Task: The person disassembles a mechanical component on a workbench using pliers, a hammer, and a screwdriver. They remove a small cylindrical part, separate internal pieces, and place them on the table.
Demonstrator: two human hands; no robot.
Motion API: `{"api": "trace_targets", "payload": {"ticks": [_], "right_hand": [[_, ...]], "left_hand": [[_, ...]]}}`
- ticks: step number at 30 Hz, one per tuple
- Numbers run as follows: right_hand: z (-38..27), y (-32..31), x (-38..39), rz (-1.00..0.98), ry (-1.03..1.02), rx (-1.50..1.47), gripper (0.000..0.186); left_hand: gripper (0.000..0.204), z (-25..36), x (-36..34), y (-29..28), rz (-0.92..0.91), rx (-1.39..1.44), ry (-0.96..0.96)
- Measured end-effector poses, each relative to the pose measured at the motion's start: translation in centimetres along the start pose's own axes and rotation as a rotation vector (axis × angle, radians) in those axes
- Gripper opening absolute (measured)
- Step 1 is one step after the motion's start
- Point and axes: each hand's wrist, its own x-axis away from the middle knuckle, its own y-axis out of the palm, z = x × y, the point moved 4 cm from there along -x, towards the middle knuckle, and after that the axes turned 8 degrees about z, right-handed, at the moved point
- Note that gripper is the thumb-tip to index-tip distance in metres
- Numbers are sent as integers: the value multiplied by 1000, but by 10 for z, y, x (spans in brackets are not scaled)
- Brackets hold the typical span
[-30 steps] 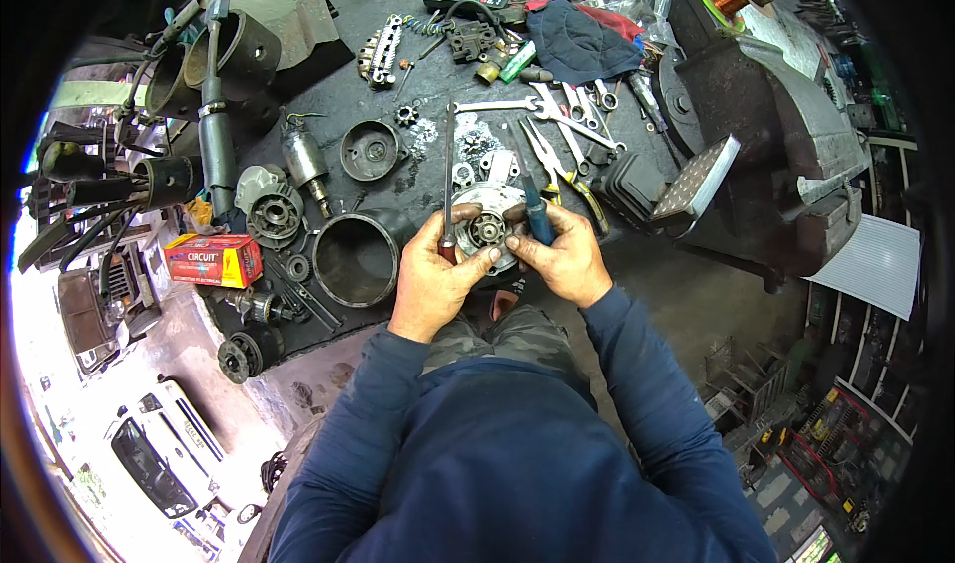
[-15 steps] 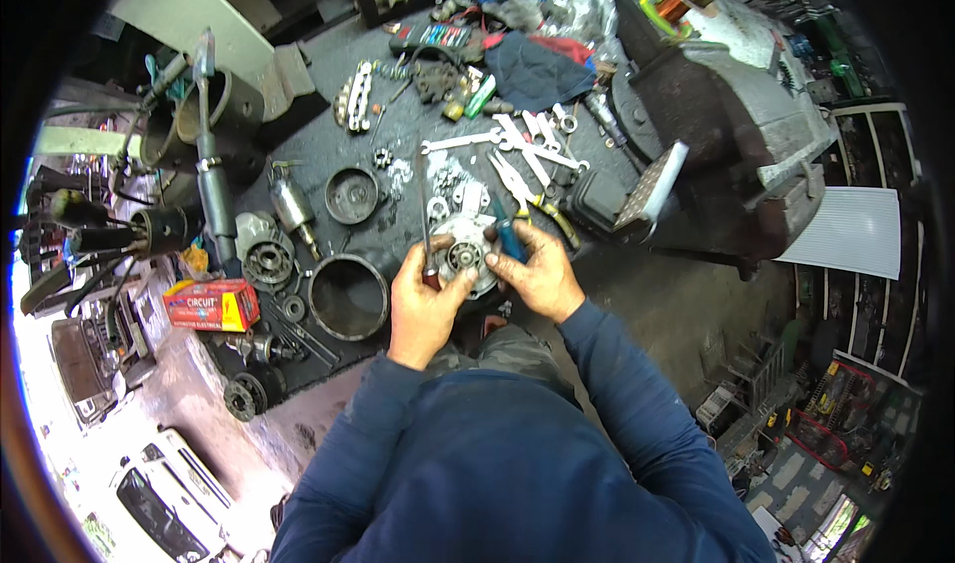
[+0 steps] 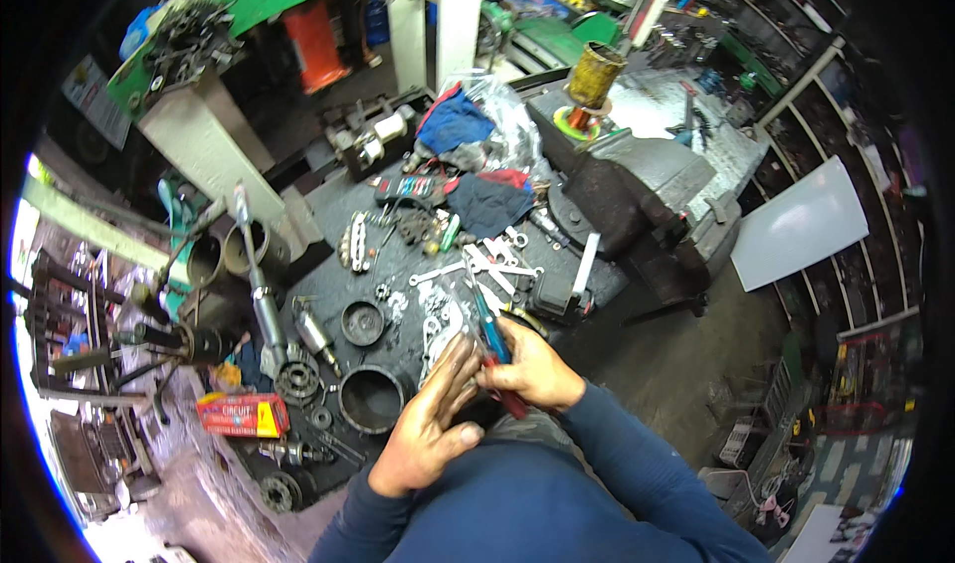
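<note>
My right hand is closed around a blue-handled tool and a red-handled screwdriver, held together with thin shafts pointing away from me. Facing it, my left hand has its fingers stretched out and its thumb apart, nothing in its grip. Its fingertips come close to the tools; whether they touch, I cannot tell. Behind the left fingers, a pale metal housing shows only in part. Beyond both hands lie several wrenches on the dark bench.
Left of my hands stand a wide metal ring and a small round cup. A red and yellow box sits at the bench's left edge. A large dark vise is at the right, with dark rags beside it.
The screwdriver has passed from my left hand to my right, alongside the blue-handled tool. My left hand has let go of the housing and opened. The view has tilted up.
</note>
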Motion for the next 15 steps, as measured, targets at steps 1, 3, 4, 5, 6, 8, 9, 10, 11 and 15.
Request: {"api": "trace_targets", "payload": {"ticks": [1, 3, 4, 5, 6, 8, 9, 10, 11, 15], "right_hand": [[-21, -9, 11, 18, -38, 47, 61], [-70, -38, 46, 143, -122, 117, 60], [-102, -60, 66, 243, -199, 134, 60], [-138, -87, 85, 340, -266, 215, 62], [-175, -114, 102, 432, -337, 297, 64], [-246, -172, 125, 658, -565, 522, 57], [-276, -204, 132, 752, -545, 656, 54], [-302, -238, 131, 805, -515, 745, 53], [-323, -273, 128, 896, -435, 848, 51], [-359, -393, 93, 822, -375, 1218, 44]], "left_hand": [[110, 6, 2, -7, 51, -67, 56], [73, 11, 3, -22, 75, -148, 111], [66, 8, 3, -32, 112, -194, 65], [60, 5, 5, -42, 200, -228, 35], [55, 0, 6, -50, 290, -249, 6], [50, -8, 9, -63, 413, -282, -19], [50, -11, 9, -65, 440, -302, -34], [49, -14, 7, -66, 477, -320, -43], [46, -15, 3, -62, 509, -383, 13], [39, -16, -26, -29, 697, -595, 24]]}}
